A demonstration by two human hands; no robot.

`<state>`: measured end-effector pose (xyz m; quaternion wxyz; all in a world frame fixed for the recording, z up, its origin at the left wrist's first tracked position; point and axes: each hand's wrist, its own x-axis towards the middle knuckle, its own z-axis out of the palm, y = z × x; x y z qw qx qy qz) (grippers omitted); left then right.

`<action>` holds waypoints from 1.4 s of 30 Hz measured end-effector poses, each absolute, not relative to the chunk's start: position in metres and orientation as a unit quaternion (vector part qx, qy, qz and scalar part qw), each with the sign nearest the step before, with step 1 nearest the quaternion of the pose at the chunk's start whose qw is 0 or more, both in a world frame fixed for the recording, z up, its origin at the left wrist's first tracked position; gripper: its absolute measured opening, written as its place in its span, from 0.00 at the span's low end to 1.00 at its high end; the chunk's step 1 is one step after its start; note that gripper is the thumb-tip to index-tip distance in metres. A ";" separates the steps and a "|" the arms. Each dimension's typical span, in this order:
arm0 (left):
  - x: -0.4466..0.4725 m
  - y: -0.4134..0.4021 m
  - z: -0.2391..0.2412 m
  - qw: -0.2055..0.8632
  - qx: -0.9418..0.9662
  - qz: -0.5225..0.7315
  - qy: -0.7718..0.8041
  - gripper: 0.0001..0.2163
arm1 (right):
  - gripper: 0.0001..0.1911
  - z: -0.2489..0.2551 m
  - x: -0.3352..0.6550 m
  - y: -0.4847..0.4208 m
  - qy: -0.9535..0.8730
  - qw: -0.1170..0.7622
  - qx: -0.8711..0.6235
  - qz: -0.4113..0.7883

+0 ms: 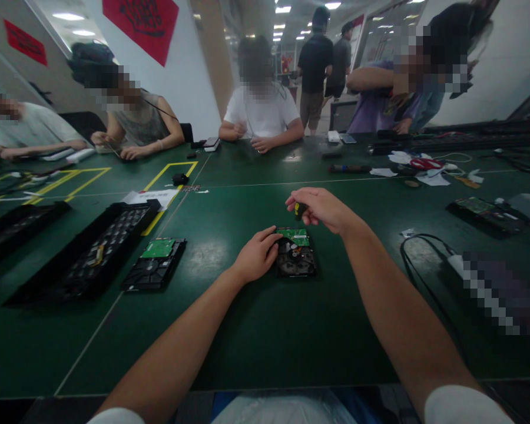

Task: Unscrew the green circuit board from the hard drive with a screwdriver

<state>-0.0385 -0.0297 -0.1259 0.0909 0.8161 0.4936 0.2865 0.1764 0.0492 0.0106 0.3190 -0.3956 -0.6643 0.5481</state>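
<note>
A hard drive lies on the green table in front of me, its green circuit board facing up at the far end. My left hand grips the drive along its left side, with fingers reaching over the board's near edge. Above and to the right of the board, my right hand is closed round a screwdriver with a yellow and black handle. I cannot make out the screwdriver's tip against the board.
Left of me lie a second hard drive and a long black tray. To the right are a black cable and another circuit-board device. Several people sit across the table; papers and cables lie at the far right.
</note>
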 end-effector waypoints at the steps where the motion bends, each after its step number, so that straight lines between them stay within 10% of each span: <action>1: -0.038 -0.030 -0.126 0.089 0.816 0.287 0.493 0.19 | 0.14 0.011 0.177 0.049 -0.661 0.312 -0.385 0.564; 11: -0.039 -0.030 -0.127 0.087 0.816 0.293 0.490 0.19 | 0.12 0.007 0.178 0.051 -0.595 0.307 -0.320 0.670; 26: -0.039 -0.030 -0.126 0.088 0.815 0.292 0.494 0.18 | 0.15 0.007 0.183 0.058 -0.669 0.396 -0.454 0.434; 42: -0.038 -0.030 -0.127 0.088 0.816 0.289 0.492 0.19 | 0.12 0.006 0.173 0.050 -0.599 0.332 -0.330 0.649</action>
